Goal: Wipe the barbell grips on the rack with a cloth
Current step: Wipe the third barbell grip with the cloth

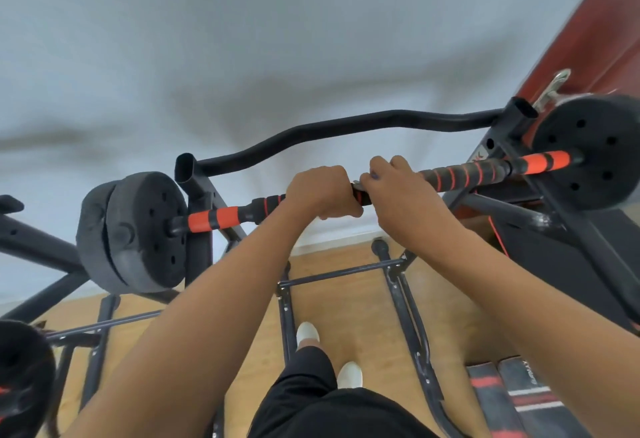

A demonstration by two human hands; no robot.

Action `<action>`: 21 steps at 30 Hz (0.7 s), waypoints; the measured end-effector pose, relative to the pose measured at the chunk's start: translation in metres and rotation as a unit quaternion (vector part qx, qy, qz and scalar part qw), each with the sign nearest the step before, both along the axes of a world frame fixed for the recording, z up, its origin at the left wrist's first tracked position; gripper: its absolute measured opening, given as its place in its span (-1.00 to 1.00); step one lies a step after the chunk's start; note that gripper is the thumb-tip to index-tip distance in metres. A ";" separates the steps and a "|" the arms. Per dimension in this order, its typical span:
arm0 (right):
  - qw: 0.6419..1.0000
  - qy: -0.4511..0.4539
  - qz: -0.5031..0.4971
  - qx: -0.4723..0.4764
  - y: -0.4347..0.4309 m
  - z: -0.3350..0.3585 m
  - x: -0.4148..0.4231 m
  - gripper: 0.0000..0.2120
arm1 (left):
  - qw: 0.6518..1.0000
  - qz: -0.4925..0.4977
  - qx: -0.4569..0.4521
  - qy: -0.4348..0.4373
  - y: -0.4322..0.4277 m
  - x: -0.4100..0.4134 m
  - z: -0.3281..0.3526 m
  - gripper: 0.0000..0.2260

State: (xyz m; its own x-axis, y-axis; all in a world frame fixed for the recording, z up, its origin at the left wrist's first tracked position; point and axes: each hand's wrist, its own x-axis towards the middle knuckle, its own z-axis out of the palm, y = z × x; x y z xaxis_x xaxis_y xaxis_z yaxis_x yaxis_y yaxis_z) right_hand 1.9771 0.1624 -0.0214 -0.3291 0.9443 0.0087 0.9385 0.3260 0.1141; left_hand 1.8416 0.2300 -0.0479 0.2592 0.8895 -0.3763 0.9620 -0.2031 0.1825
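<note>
A barbell [464, 176] with black and orange striped grips lies across a black rack [199, 195], slanting up to the right. Black weight plates sit on its left end [138, 233] and right end [585, 151]. My left hand [320, 191] grips the bar near its middle, fingers curled over it. My right hand [391, 177] grips the bar just to the right, almost touching the left hand. A small dark piece shows between the two hands. No cloth can be made out in either hand.
A curved black bar [346, 125] of the rack runs behind the barbell. Rack legs and crossbars [339, 274] stand on the wooden floor below. My feet in white shoes [308, 332] are between them. A bench [554, 257] is at right, another plate [20, 378] at lower left.
</note>
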 end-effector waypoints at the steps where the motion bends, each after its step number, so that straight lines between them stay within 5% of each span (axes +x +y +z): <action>1: 1.000 0.004 0.005 0.000 -0.003 -0.001 0.001 -0.66 | 0.999 0.001 -0.049 -0.021 0.005 -0.002 0.005 -0.77; 4: 1.000 0.016 0.023 -0.011 0.007 0.006 0.005 -0.66 | 0.997 -0.012 -0.053 -0.062 0.008 -0.007 0.009 -0.72; 8: 0.999 0.036 0.005 -0.035 0.033 0.015 0.009 -0.84 | 0.956 -0.077 0.281 0.041 -0.027 -0.008 -0.019 -0.72; 12: 0.999 0.035 -0.013 -0.032 0.033 0.012 0.000 -0.88 | 0.937 -0.066 0.339 0.053 -0.030 -0.007 -0.034 -0.81; 15: 0.999 0.034 -0.019 -0.017 0.028 0.006 -0.005 -0.78 | 0.967 -0.061 0.241 0.053 -0.009 -0.003 -0.021 -0.84; 18: 0.999 0.039 -0.029 -0.002 0.023 0.002 -0.005 -0.72 | 0.999 -0.042 0.016 -0.002 0.020 -0.005 -0.005 -0.76; 21: 0.999 0.034 -0.029 0.003 0.015 -0.001 -0.003 -0.64 | 0.973 -0.023 -0.213 -0.082 0.042 -0.009 0.010 -0.73</action>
